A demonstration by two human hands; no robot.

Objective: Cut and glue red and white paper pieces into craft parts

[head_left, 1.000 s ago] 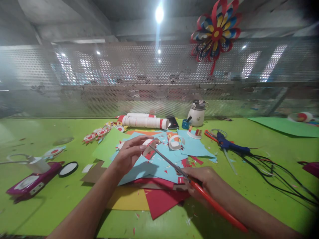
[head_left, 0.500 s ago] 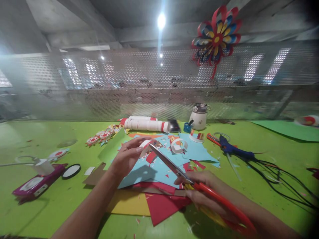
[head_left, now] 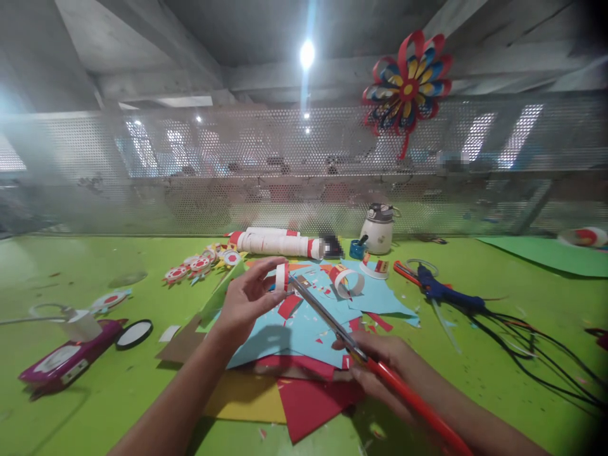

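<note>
My left hand (head_left: 247,301) pinches a small white and red paper strip (head_left: 282,277) above a pile of coloured paper sheets (head_left: 304,329). My right hand (head_left: 380,364) grips long scissors with red handles (head_left: 361,358); the blades point up and left, their tip touching the strip. Blue sheets lie on top of the pile, with red and yellow ones below. Small red and white offcuts are scattered over the blue paper.
On the green table (head_left: 95,392) lie a white paper loop (head_left: 346,280), a white and red roll (head_left: 278,244), a white glue pot (head_left: 377,229), a blue glue gun (head_left: 444,291) with black cable, small paper rosettes (head_left: 199,263) and a purple tape dispenser (head_left: 66,358). A paper flower (head_left: 406,85) hangs on the mesh wall.
My left hand turned the paper strip upright and lifted it slightly. The scissor blades closed in to its edge. The view tilted down a little.
</note>
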